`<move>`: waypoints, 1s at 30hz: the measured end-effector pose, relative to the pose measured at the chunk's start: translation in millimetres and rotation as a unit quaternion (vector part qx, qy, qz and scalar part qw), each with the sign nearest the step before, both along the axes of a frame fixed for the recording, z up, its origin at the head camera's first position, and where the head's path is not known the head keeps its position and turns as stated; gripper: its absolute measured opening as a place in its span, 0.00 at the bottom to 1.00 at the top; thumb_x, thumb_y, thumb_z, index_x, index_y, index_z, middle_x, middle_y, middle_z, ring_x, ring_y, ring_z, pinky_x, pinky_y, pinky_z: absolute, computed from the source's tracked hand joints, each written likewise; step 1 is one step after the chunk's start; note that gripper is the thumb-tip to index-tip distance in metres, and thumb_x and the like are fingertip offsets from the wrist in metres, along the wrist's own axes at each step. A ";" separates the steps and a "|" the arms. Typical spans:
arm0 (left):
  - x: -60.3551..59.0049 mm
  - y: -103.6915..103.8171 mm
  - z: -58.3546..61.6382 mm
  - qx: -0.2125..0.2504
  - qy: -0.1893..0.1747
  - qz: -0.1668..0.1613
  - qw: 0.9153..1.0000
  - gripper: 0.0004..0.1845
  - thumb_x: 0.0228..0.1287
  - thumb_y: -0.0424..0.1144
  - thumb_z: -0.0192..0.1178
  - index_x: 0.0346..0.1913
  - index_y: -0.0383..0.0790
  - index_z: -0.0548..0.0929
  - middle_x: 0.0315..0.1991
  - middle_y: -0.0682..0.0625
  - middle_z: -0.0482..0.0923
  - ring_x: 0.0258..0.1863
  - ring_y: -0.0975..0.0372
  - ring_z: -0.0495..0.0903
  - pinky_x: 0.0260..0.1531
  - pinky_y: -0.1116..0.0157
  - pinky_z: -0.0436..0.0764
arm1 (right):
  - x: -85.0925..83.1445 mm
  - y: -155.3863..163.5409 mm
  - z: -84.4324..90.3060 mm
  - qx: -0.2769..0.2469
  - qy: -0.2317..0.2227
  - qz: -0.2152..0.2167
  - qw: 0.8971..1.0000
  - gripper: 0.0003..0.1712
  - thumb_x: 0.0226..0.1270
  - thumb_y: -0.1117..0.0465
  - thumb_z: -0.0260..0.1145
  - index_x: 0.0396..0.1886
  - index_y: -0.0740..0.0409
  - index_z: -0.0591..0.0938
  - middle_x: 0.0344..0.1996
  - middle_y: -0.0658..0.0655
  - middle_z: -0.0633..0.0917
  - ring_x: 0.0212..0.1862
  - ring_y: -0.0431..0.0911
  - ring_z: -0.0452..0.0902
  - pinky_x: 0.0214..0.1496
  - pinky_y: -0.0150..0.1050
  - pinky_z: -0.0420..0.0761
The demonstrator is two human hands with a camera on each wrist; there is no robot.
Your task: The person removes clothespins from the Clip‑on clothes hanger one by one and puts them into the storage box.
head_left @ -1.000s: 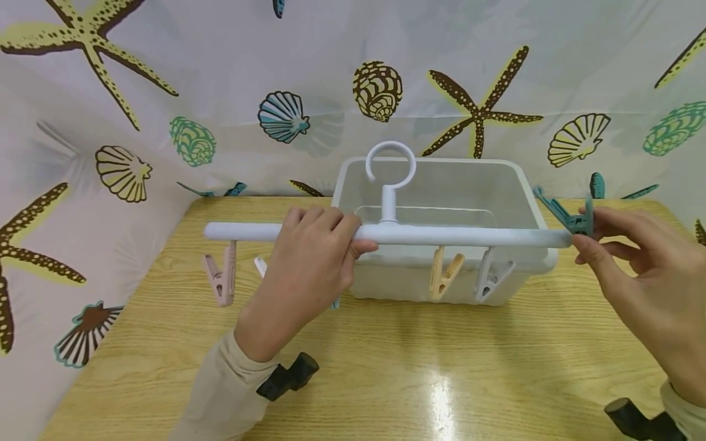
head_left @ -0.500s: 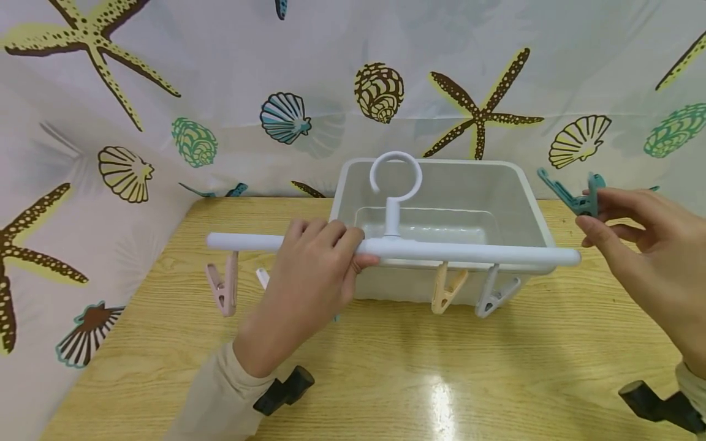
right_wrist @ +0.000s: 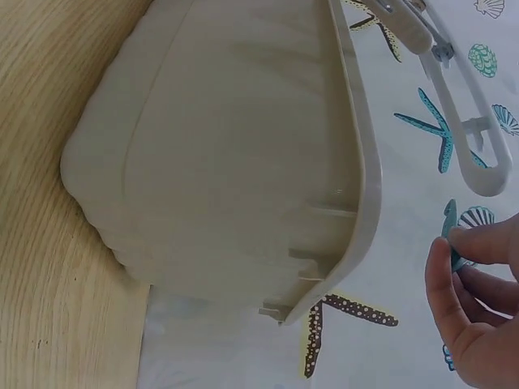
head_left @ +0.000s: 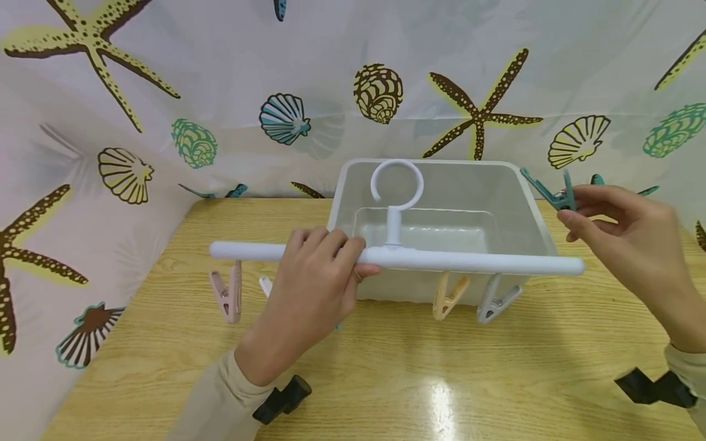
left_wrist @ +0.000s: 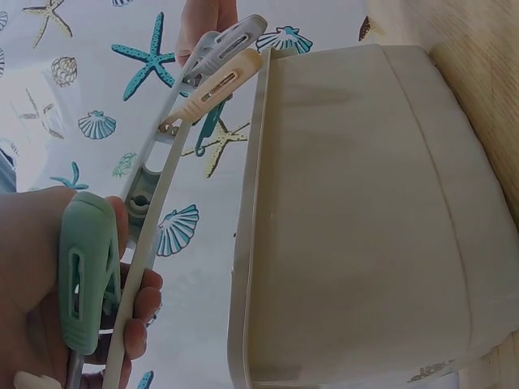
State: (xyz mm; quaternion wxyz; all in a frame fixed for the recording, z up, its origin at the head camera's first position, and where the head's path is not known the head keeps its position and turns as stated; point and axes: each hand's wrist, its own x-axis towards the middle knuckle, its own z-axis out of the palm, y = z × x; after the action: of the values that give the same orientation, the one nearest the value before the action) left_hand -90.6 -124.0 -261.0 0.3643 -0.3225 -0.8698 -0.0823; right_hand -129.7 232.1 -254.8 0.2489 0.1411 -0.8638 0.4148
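Observation:
My left hand (head_left: 314, 269) grips the white bar of a clip hanger (head_left: 474, 263) held level in front of a white plastic bin (head_left: 529, 202). A pink clip (head_left: 227, 293), a beige clip (head_left: 449, 295) and a grey clip (head_left: 493, 300) hang under the bar; a green clip (left_wrist: 85, 284) sits by my left fingers. My right hand (head_left: 612, 226) pinches a teal clip (head_left: 548, 191) just above the bin's right rim, apart from the hanger. The same teal clip (right_wrist: 451, 235) shows between my thumb and fingers in the right wrist view.
The wooden table (head_left: 419, 373) ends at a seashell-print curtain (head_left: 220, 73) at the back and left. The hanger's ring hook (head_left: 397, 179) stands over the bin's opening. Black wrist camera mounts (head_left: 284, 398) sit on both sleeves.
My right hand pulled the teal clip off the bar's right end, lifted it and moved it left to the bin's rim. The hanger sank slightly.

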 end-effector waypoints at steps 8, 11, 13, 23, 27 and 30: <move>0.5 -0.4 -1.0 0.002 0.001 0.002 1.000 0.15 0.66 0.45 0.61 0.33 0.34 0.79 0.24 0.45 0.75 0.28 0.50 0.76 0.36 0.54 0.72 | -11.0 -4.9 -4.4 0.007 -0.037 0.004 0.999 0.17 0.61 0.69 0.69 0.50 0.69 0.81 0.30 0.35 0.79 0.32 0.28 0.77 0.35 0.19 0.77; 0.3 -0.1 -1.8 0.003 0.006 0.000 1.000 0.15 0.65 0.45 0.61 0.33 0.33 0.79 0.24 0.46 0.75 0.27 0.49 0.75 0.36 0.54 0.72 | -14.6 -5.7 -7.4 0.013 -0.069 0.005 0.998 0.17 0.63 0.66 0.68 0.51 0.67 0.80 0.30 0.37 0.79 0.32 0.29 0.77 0.34 0.20 0.77; 0.3 0.0 -2.2 0.004 0.009 0.000 1.000 0.15 0.65 0.45 0.61 0.32 0.33 0.79 0.24 0.46 0.75 0.26 0.50 0.75 0.36 0.54 0.71 | -16.5 -5.9 -9.0 0.013 -0.081 0.007 0.997 0.17 0.64 0.65 0.68 0.51 0.67 0.80 0.30 0.37 0.79 0.32 0.30 0.77 0.34 0.21 0.77; 2.3 0.5 -0.4 0.008 -0.004 -0.007 1.000 0.15 0.64 0.46 0.62 0.31 0.35 0.78 0.25 0.46 0.76 0.28 0.50 0.75 0.36 0.55 0.71 | -24.6 -7.8 -9.2 0.016 -0.072 0.017 0.997 0.17 0.63 0.65 0.69 0.50 0.66 0.81 0.29 0.35 0.79 0.29 0.29 0.78 0.35 0.19 0.77; 3.1 0.7 -0.1 0.007 -0.006 -0.007 1.000 0.15 0.64 0.46 0.62 0.31 0.35 0.78 0.26 0.46 0.76 0.28 0.50 0.75 0.37 0.55 0.71 | -28.5 -9.6 -10.0 0.020 -0.079 0.020 0.996 0.17 0.62 0.65 0.69 0.49 0.67 0.81 0.29 0.37 0.80 0.27 0.30 0.79 0.33 0.21 0.77; 3.4 0.4 -0.4 0.008 -0.006 -0.007 1.000 0.15 0.64 0.46 0.63 0.31 0.35 0.77 0.25 0.46 0.76 0.28 0.50 0.75 0.37 0.55 0.71 | -31.6 -10.2 -11.3 0.028 -0.082 0.024 0.996 0.17 0.62 0.66 0.69 0.50 0.68 0.81 0.31 0.48 0.83 0.26 0.30 0.78 0.32 0.21 0.77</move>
State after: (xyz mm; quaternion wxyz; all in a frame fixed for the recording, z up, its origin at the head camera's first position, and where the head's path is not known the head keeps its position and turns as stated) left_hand -87.1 -123.6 -261.4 0.3616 -0.3247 -0.8689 -0.0938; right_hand -161.3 221.9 -266.1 0.1632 0.1341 -0.8891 0.4060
